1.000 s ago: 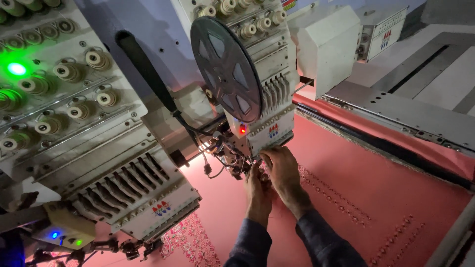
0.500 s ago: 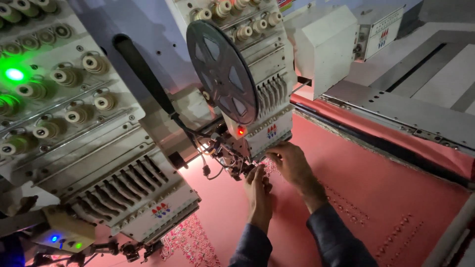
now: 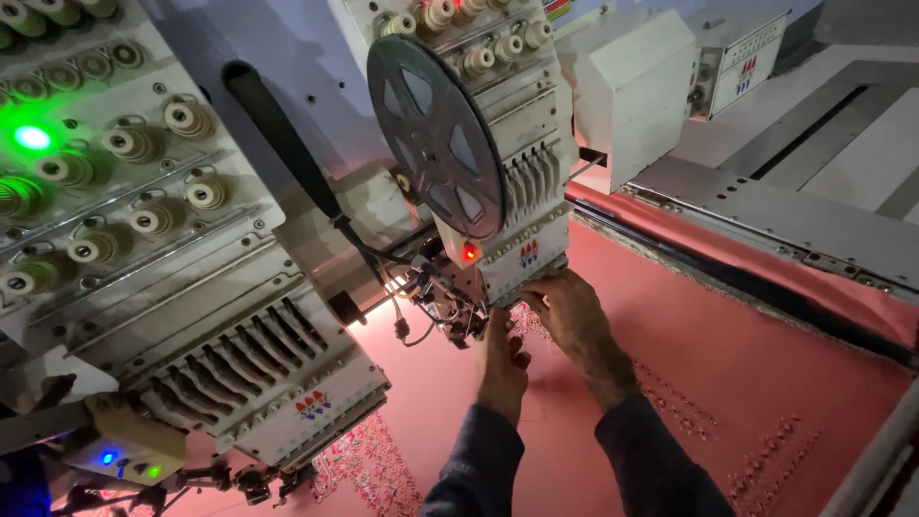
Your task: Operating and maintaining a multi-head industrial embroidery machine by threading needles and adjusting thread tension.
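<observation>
— What carries the work?
— A pink cloth (image 3: 728,383) stretched flat under the machine heads, with bead stitching (image 3: 369,469) on it.
— And the hands?
— Both reach up under the middle head (image 3: 498,182). The left hand (image 3: 500,359) is raised at the needle area (image 3: 455,311), fingers pressed together; what they pinch I cannot tell. The right hand (image 3: 567,311) touches the head's lower edge, fingers curled, below the reel (image 3: 436,134).
</observation>
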